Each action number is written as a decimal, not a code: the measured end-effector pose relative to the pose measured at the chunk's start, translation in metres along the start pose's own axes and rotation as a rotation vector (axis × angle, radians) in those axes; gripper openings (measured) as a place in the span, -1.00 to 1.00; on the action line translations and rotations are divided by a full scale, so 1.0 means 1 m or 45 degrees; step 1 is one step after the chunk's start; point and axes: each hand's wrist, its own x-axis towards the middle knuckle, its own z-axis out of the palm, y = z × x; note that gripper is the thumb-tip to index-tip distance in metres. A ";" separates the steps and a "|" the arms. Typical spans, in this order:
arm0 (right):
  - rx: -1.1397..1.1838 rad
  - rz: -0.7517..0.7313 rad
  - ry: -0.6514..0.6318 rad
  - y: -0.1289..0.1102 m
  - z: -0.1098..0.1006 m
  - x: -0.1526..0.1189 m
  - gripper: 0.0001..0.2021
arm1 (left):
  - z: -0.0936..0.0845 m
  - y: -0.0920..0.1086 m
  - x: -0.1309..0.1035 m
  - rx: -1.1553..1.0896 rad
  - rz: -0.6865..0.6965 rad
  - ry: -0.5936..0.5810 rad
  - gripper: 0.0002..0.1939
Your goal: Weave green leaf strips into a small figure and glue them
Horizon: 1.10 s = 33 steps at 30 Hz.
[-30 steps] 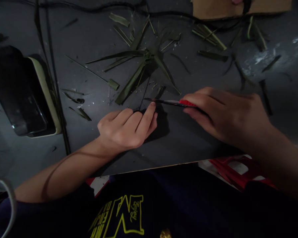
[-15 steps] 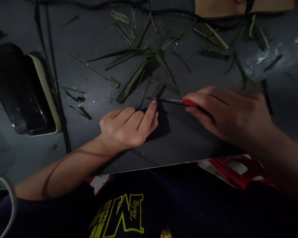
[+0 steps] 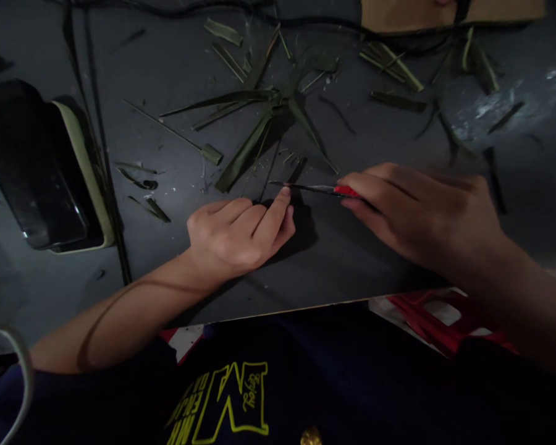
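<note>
In the head view my right hand grips a knife with a red handle. Its thin dark blade points left and meets the index fingertip of my left hand. That hand is closed, fingers curled and index finger forward, pinching a narrow dark green leaf strip that shows just beyond the blade. The strip's lower end is hidden by the fingers. Beyond both hands, a woven green leaf piece with long pointed ends lies on the grey table.
Cut leaf scraps are scattered over the table's far side. A thin stalk with a rolled leaf end lies left of centre. At the left stands a glossy black object. A black cable crosses the back near a brown board.
Little differs. The knife and my right hand have shifted very slightly left, and my left hand keeps its pinch by the blade.
</note>
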 end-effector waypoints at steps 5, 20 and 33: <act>0.045 0.041 -0.019 0.001 0.001 -0.001 -0.81 | 0.002 0.000 -0.001 0.001 0.002 0.022 -0.87; 0.063 0.050 0.010 0.003 0.001 0.001 -0.83 | 0.003 0.002 -0.001 0.066 -0.054 -0.016 -0.88; 0.000 0.052 -0.073 0.000 -0.009 0.004 -0.83 | 0.005 0.003 -0.003 0.059 -0.067 -0.020 -0.89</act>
